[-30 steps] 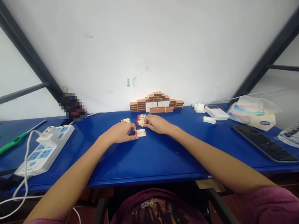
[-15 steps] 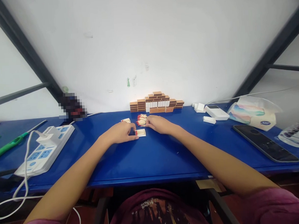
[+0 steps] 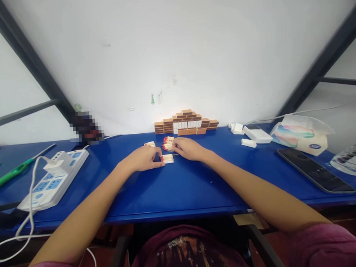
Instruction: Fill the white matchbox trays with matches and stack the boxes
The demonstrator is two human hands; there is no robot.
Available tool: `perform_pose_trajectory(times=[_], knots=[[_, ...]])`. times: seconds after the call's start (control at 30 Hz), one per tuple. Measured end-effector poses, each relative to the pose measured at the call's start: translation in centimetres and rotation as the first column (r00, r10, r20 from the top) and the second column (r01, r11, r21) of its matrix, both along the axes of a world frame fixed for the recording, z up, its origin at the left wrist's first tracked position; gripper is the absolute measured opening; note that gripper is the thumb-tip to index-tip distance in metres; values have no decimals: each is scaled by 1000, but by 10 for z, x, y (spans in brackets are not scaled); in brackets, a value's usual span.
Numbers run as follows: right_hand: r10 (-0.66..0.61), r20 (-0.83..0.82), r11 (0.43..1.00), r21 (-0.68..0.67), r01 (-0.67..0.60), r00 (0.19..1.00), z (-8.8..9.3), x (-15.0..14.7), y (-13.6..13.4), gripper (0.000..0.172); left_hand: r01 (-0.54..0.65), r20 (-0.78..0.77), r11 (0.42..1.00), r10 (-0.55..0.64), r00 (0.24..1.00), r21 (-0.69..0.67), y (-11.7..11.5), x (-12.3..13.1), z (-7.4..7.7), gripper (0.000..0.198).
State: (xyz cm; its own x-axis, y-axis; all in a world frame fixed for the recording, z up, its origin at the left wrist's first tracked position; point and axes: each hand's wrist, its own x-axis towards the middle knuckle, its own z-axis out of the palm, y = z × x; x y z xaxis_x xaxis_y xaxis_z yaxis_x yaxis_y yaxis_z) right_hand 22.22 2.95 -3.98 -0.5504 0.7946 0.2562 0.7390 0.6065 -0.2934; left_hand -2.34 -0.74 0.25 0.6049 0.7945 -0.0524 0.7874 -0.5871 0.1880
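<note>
My left hand [image 3: 143, 158] grips the left end of a small white matchbox tray [image 3: 167, 158] between thumb and forefinger. Red-tipped matches lie inside this tray. Just beyond it is a loose pile of matches [image 3: 168, 144], heads toward the left. At the pile's right side, my right hand [image 3: 188, 148] has its fingers closed on the ends of some matches; how many is hidden. One match [image 3: 175, 154] lies by the tray's upper right corner. A second tray with matches [image 3: 149, 144] rests behind my left hand, partly covered by it.
Stacked matchboxes [image 3: 189, 123] stand against the wall. On the left are a power strip [image 3: 57, 178] with cables and a green tool [image 3: 13, 175]. Toward the right lie a white device [image 3: 258, 134], a phone [image 3: 315, 170], a tissue pack [image 3: 302, 134] and a clear plastic package [image 3: 351, 159].
My right hand has shifted very slightly left over the pile. A single match now shows beside the tray's upper right corner. My left hand stays on the tray.
</note>
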Motion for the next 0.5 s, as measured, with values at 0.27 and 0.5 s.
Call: perform_pose_trajectory(times=[0.27, 0.5], knots=[[19, 2, 1000, -12, -19, 1000, 0, 2, 3, 10, 3, -6, 1000, -3, 1000, 3, 1, 0, -1, 39], [-3, 54, 999, -53, 6, 999, 2, 1, 2, 11, -1, -11, 1000, 1, 1000, 0, 1, 0, -1, 41]])
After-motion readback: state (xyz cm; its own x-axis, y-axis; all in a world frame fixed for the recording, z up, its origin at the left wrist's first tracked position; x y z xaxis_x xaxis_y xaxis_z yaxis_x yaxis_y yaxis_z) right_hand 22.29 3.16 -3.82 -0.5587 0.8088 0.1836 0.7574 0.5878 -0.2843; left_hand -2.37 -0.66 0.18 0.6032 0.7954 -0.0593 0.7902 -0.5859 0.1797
